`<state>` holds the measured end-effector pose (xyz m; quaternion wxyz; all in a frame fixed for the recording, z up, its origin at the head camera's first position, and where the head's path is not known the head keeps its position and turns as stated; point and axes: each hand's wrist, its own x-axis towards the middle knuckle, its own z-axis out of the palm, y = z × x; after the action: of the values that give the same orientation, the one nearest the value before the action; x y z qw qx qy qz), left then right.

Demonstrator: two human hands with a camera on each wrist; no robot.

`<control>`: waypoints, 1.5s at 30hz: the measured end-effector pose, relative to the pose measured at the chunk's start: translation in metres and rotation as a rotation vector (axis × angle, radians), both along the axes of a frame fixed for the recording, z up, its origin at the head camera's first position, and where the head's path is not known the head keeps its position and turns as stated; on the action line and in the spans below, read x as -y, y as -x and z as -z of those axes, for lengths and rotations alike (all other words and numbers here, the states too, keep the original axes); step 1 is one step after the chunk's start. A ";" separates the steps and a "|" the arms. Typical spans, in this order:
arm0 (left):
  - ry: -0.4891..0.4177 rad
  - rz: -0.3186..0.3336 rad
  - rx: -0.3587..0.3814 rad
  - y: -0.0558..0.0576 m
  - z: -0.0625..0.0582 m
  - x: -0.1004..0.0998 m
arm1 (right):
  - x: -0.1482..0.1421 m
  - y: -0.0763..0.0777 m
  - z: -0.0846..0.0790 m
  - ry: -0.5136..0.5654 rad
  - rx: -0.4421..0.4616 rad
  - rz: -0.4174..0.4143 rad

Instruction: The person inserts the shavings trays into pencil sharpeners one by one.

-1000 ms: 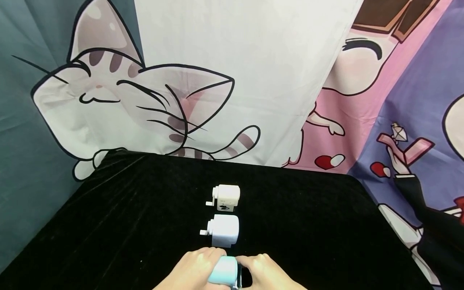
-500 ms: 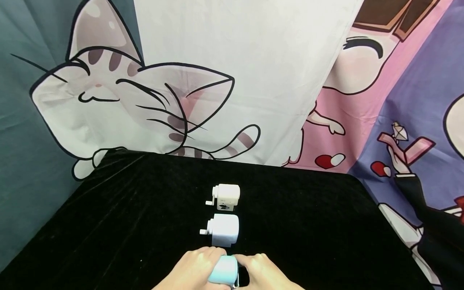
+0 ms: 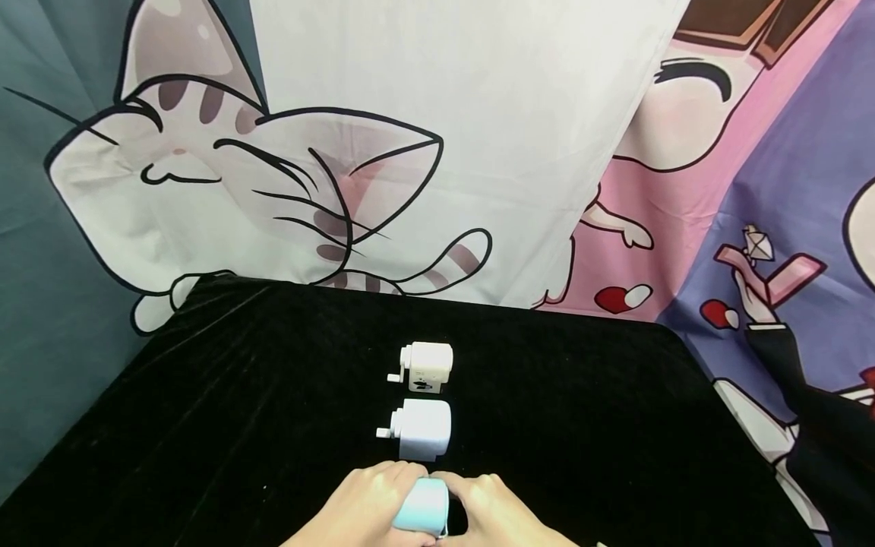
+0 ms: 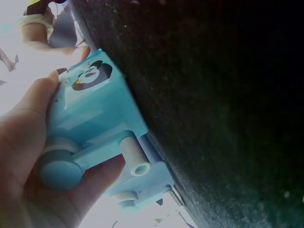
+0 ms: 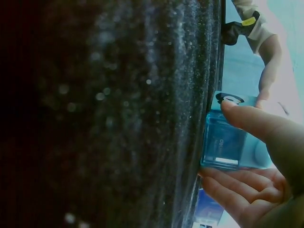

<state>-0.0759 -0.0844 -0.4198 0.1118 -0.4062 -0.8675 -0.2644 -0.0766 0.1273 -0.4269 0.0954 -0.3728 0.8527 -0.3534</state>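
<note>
A light blue crank pencil sharpener (image 3: 422, 506) with a penguin picture is held between both hands at the bottom of the head view. My left hand (image 3: 365, 505) grips it around the body from the crank side. In the left wrist view the crank handle (image 4: 135, 154) points toward the camera. My right hand (image 3: 488, 510) pinches the opposite end, thumb on the penguin side and fingers across on the other side. Between them, the right wrist view shows the see-through shavings drawer (image 5: 222, 138), which sits in the body. The sharpener's underside is hidden.
Directly beyond the hands stands a pale lavender-white crank sharpener (image 3: 425, 430). Behind it is a cream-white one (image 3: 431, 365) with a dark picture. Both cranks point left. A black velvet cloth (image 3: 581, 410) covers the table, and a cartoon curtain (image 3: 519, 137) hangs behind.
The drawer edge that stuck out at the sharpener's right side has gone in toward the body, and my right fingers have moved slightly left with it. The head view has shifted slightly.
</note>
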 end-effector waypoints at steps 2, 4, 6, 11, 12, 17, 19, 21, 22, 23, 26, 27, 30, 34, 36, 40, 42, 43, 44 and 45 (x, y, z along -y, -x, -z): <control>0.000 0.002 0.001 0.000 0.000 0.000 | 0.000 0.000 0.000 0.000 0.004 -0.001; 0.005 0.004 0.012 0.000 -0.001 0.000 | 0.001 0.001 -0.001 0.001 0.014 0.000; 0.011 0.004 0.026 0.001 -0.001 0.000 | 0.001 0.001 -0.001 0.002 0.032 0.001; 0.026 -0.005 0.055 0.000 -0.003 0.000 | 0.003 0.001 -0.001 0.006 0.050 0.003; 0.029 -0.006 0.066 0.000 -0.003 0.000 | 0.003 0.002 -0.001 0.006 0.044 0.003; 0.037 -0.008 0.147 -0.001 -0.006 0.000 | 0.003 0.001 0.001 0.027 0.043 -0.003; 0.036 -0.006 0.178 -0.001 -0.006 -0.001 | 0.003 0.001 0.001 0.034 0.052 -0.001; 0.037 -0.005 0.191 -0.001 -0.007 -0.001 | 0.003 0.001 0.001 0.035 0.059 0.001; 0.034 -0.005 0.187 -0.001 -0.006 -0.001 | 0.003 0.001 0.001 0.035 0.064 0.005; 0.033 -0.005 0.178 -0.001 -0.006 -0.001 | 0.003 0.001 0.001 0.035 0.067 0.008; 0.033 -0.012 0.142 -0.002 -0.005 -0.001 | 0.004 0.001 0.001 0.030 0.072 0.018; 0.031 -0.012 0.133 -0.001 -0.004 -0.001 | 0.004 0.001 0.001 0.028 0.075 0.020; 0.035 -0.015 0.124 -0.001 -0.004 -0.001 | 0.004 0.002 0.001 0.022 0.080 0.021; 0.040 -0.015 0.145 -0.001 -0.004 -0.001 | 0.004 0.003 0.000 0.017 0.090 0.018; 0.044 -0.016 0.155 -0.001 -0.005 -0.001 | 0.004 0.003 0.000 0.014 0.087 0.018; 0.046 -0.017 0.171 -0.001 -0.005 -0.001 | 0.005 0.003 0.000 0.020 0.077 0.017; 0.047 -0.019 0.180 -0.001 -0.005 -0.001 | 0.005 0.003 0.000 0.024 0.068 0.019; 0.046 -0.019 0.185 -0.001 -0.005 -0.001 | 0.006 0.003 0.001 0.026 0.065 0.018; 0.046 -0.019 0.187 0.000 -0.005 -0.001 | 0.006 0.003 0.001 0.029 0.062 0.018; 0.046 -0.019 0.184 0.000 -0.005 -0.001 | 0.006 0.002 0.001 0.031 0.060 0.017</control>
<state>-0.0755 -0.0833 -0.4147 0.0247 -0.3744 -0.8839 -0.2793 -0.0790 0.1211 -0.4276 0.1122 -0.3560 0.8470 -0.3784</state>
